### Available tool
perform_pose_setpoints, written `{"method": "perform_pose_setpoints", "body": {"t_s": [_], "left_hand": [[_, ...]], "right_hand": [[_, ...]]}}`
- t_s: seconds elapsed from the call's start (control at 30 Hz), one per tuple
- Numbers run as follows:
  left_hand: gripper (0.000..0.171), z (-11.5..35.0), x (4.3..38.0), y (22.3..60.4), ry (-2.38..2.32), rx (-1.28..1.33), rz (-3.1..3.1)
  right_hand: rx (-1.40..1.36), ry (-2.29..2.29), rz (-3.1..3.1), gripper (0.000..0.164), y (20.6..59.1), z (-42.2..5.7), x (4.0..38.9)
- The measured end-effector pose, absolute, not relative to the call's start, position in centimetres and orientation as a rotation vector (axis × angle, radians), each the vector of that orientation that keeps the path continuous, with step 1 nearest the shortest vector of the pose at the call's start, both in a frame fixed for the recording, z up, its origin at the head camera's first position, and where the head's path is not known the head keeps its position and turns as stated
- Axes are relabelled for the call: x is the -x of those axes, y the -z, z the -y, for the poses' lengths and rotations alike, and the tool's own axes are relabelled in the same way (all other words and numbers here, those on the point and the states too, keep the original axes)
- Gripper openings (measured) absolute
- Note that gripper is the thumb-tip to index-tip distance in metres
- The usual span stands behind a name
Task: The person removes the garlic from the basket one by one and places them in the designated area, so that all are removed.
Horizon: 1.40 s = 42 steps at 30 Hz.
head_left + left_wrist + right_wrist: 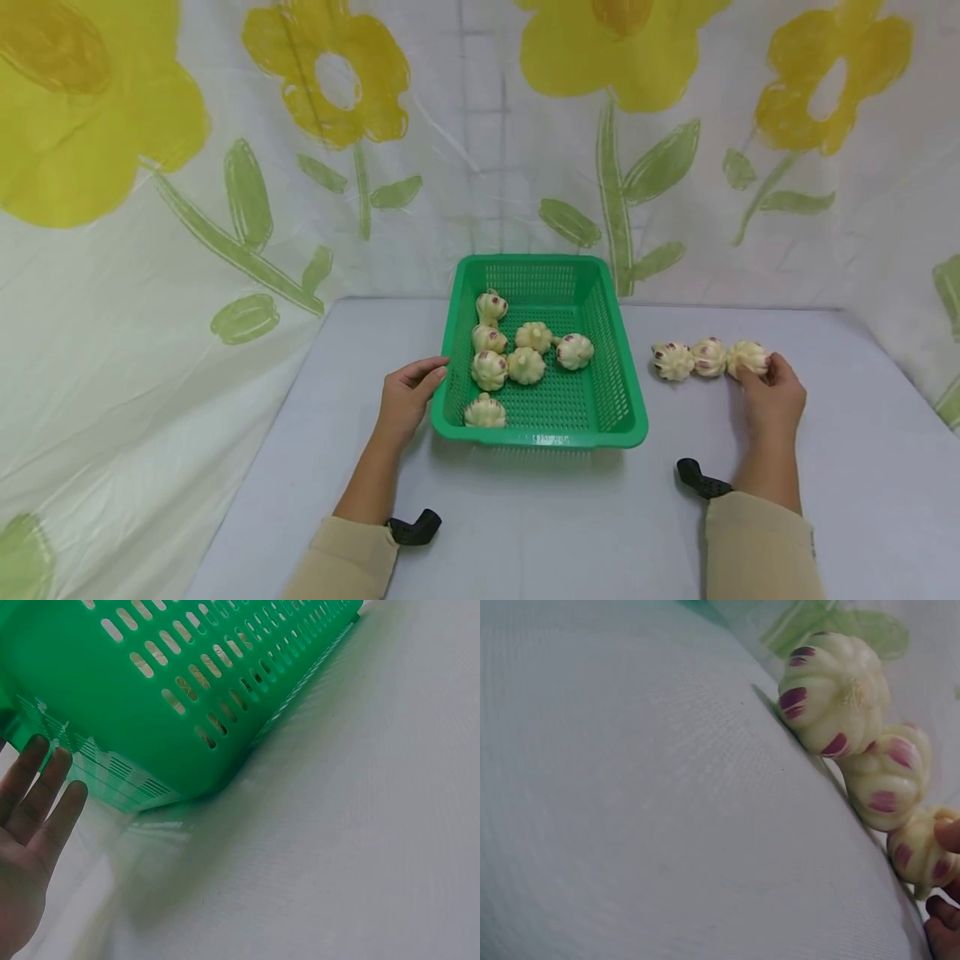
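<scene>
A green plastic basket (540,439) with slotted walls stands mid-table, holding several garlic bulbs (527,365), cream with purple patches. My left hand (408,396) is at its left rim, fingertips touching or very near it. In the left wrist view the fingers (60,814) extend fairly straight beside the basket wall (112,697). To the right of the basket, three garlic bulbs lie in a row, touching or nearly so. My right hand (774,398) pinches the rightmost garlic bulb (746,358) between thumb and fingers. The left (832,694) and middle (889,778) bulbs are beside it.
A white cloth covers the table (555,525). Behind it hangs a pale curtain (540,167) printed with yellow flowers and green leaves. Black wrist mounts (416,529) sit at the cuffs of both beige sleeves (757,542).
</scene>
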<state>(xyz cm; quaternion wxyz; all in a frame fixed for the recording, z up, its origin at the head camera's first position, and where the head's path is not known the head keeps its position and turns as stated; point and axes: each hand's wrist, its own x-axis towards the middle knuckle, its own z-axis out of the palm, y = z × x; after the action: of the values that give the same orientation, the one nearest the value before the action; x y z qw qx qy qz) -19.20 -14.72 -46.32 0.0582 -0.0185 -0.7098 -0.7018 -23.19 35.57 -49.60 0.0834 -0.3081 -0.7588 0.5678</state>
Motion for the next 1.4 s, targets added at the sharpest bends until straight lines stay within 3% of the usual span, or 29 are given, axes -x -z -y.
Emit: {"method": "perform_pose_setpoints", "body": {"t_s": [0.6,0.93,1.17,1.4], "left_hand": [[0.028,14.7,18.7,46.4,2.114,0.038,2.200],[0.027,14.7,18.8,46.1,2.105,0.040,2.197],[0.028,14.8,18.9,46.1,2.107,0.030,2.203],[0.027,15.3,20.2,48.4,2.126,0.014,2.176]], "right_hand": [[0.932,-1.637,2.366,0.077,49.2,-35.7,22.6],[0.784,-1.558,2.390,0.068,43.4,-32.4,22.5],[0.481,-1.519,2.415,0.059,39.8,-28.4,21.4],[0.048,-1.449,2.385,0.052,37.8,-23.2,20.3]]}}
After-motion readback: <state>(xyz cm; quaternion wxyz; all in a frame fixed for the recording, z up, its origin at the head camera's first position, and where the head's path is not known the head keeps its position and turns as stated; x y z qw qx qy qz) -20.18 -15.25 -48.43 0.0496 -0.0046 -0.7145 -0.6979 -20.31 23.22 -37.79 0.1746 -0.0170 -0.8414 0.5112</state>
